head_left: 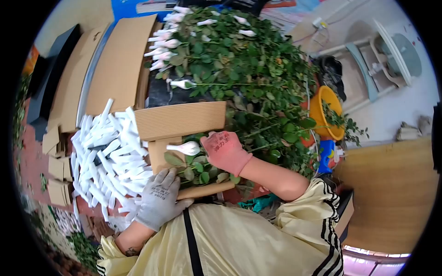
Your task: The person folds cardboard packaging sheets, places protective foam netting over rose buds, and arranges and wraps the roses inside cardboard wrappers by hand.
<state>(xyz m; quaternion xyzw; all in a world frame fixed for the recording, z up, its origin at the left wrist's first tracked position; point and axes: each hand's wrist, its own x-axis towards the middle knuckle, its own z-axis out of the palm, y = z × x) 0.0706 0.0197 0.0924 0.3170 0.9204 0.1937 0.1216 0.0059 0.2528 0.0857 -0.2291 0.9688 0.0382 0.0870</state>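
My right hand (226, 151), in a red-pink glove, is closed at the neck of a rose (185, 148) whose bud sits in a white sleeve; the grip itself is partly hidden. The bud points left over a piece of cardboard (161, 154), with green leaves (202, 170) below it. My left hand (160, 195), in a grey glove, lies flat with its fingers stretched out on the cardboard's near left corner, beside the pile of white sleeves (108, 156). Just beyond the rose is a corrugated cardboard strip (182, 120).
Many leafy roses (248, 60) with sleeved buds cover the far side of the table. One sleeved rose (183, 84) lies apart. Large cardboard sheets (120, 64) stand at left. A yellow bucket (329, 110) with cut leaves and a white chair frame (391, 55) are at right.
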